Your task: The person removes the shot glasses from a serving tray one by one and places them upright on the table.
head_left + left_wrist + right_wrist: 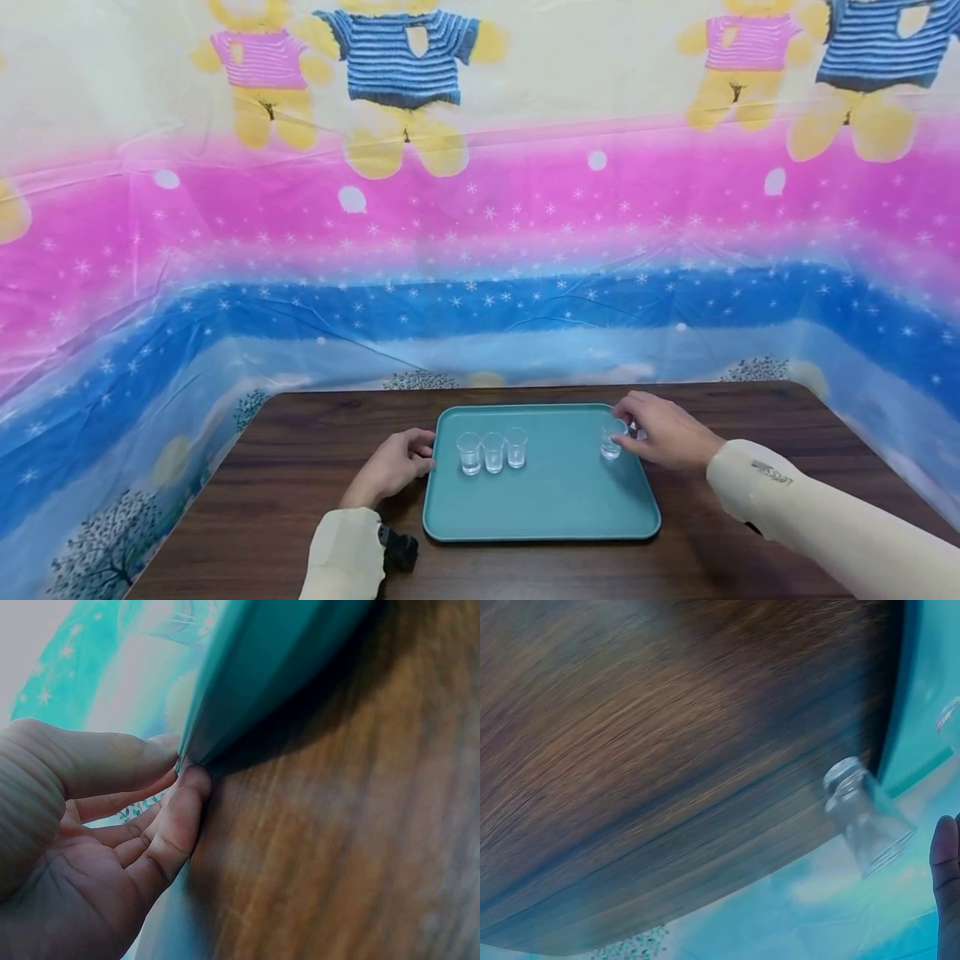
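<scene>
My left hand [392, 468] pinches the left rim of a teal tray [540, 517]; the left wrist view has the thumb [112, 761] above the rim and fingertips under it. Three clear shot glasses stand upright in a row on the tray's left half: one glass [469, 457], a middle one [492, 455] and a third [516, 450]. Near the tray's right edge my right hand [663, 429] holds another shot glass [611, 450] between thumb and fingers. One more shot glass [870, 821] stands on the table just outside the tray, largely hidden behind the right hand in the head view.
The dark wooden table [285, 483] extends around the tray. A printed cloth [465, 308] hangs behind and along both sides of it. A black device [399, 548] is strapped at the left wrist.
</scene>
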A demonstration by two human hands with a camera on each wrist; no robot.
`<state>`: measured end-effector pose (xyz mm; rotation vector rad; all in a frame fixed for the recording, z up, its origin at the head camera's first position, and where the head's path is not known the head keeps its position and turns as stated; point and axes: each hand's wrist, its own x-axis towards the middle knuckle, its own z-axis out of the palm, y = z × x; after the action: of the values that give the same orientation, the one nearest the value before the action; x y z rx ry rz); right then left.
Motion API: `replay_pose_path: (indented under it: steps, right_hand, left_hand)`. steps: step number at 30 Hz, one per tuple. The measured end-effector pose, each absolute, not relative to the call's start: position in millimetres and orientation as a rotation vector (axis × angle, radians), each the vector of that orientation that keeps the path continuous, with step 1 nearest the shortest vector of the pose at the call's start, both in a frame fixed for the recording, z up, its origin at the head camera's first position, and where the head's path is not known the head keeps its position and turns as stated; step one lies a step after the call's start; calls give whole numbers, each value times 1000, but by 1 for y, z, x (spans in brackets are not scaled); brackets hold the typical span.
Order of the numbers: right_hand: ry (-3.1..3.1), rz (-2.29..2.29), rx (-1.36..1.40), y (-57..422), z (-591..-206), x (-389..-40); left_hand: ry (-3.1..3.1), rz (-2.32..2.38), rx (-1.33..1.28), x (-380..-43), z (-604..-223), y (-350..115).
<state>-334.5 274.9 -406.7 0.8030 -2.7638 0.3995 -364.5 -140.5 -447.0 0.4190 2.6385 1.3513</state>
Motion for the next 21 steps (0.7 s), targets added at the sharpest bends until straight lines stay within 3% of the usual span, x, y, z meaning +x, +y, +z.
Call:
replay_pose_path:
  steps: [21]
  right_hand:
    - [-2853,435,583,325,-413,-319]
  left_hand:
    - [2654,1334,407,-365,-447,-139]
